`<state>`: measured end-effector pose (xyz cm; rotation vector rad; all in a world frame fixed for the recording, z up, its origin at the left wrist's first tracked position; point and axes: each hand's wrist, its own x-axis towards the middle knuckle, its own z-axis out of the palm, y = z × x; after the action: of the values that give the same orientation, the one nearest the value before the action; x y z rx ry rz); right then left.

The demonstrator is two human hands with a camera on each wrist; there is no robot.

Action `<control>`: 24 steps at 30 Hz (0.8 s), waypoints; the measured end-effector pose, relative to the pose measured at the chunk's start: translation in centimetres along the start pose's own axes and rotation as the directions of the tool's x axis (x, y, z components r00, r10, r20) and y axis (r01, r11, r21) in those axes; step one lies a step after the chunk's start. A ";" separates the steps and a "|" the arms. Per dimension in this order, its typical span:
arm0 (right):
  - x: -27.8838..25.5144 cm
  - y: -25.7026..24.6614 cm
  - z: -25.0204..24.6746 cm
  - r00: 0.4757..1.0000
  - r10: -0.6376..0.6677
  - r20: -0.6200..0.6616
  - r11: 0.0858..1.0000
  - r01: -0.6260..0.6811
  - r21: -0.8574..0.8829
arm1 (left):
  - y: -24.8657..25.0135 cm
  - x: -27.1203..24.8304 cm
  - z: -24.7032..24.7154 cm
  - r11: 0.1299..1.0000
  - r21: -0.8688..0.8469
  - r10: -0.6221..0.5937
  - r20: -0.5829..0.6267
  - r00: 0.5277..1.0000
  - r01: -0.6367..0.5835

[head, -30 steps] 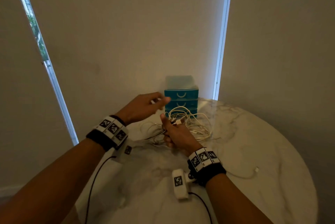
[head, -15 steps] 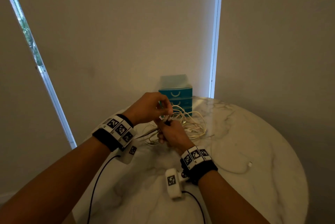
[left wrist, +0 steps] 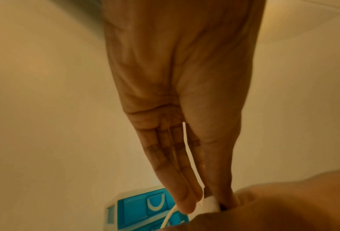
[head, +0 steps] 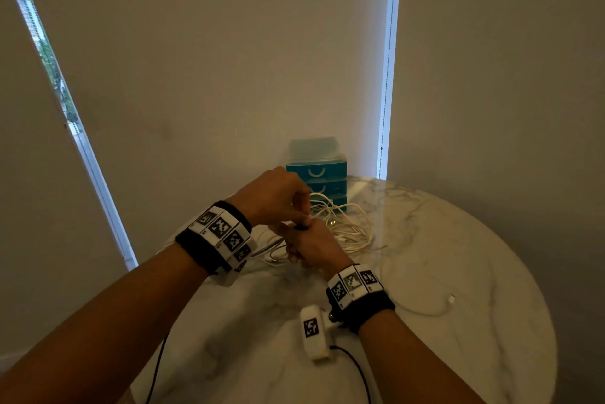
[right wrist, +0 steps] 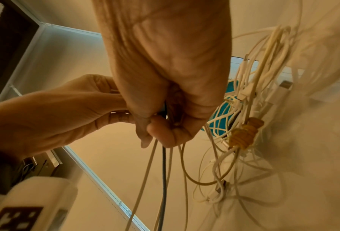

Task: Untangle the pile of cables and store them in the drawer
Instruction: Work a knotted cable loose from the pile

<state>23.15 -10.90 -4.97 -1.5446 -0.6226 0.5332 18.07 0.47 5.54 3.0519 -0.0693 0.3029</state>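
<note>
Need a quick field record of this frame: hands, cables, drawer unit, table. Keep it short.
left hand: pinches a white connector end, right against the right hand
right hand: fist round several strands, white ones and one dark cable
cable pile: white tangle on the table, just beyond the hands, not yet sorted
loose cable: lies apart, right of the right wrist
drawer unit: teal, at the far table edge; visible drawers closed
table: round, marble-look top

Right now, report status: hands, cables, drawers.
Right hand grips several cable strands. Left hand pinches a white cable end. Tangled white cable pile on marble table. Teal plastic drawer unit shut.
</note>
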 end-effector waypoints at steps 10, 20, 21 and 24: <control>0.2 -0.3 -0.2 0.993 0.111 -0.038 0.991 -0.114 -0.077 | 1.9 -0.1 0.9 0.974 0.218 0.073 -0.031 0.997 -0.064; -0.1 -0.4 -0.1 0.997 0.067 -0.045 0.997 -0.069 -0.043 | 1.2 0.4 1.0 0.988 0.152 -0.019 -0.024 1.000 0.022; -0.2 -0.4 0.0 0.997 0.061 -0.040 0.998 -0.062 -0.029 | 1.4 0.4 1.0 0.982 0.188 -0.020 -0.019 1.000 0.023; -0.1 -0.3 0.0 0.998 0.056 -0.035 0.998 -0.057 -0.034 | 1.7 0.4 0.8 0.961 0.274 -0.015 -0.027 1.000 0.021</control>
<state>23.04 -10.96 -4.67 -1.6051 -0.5664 0.5402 18.56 -1.35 4.95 3.3206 0.0027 0.3790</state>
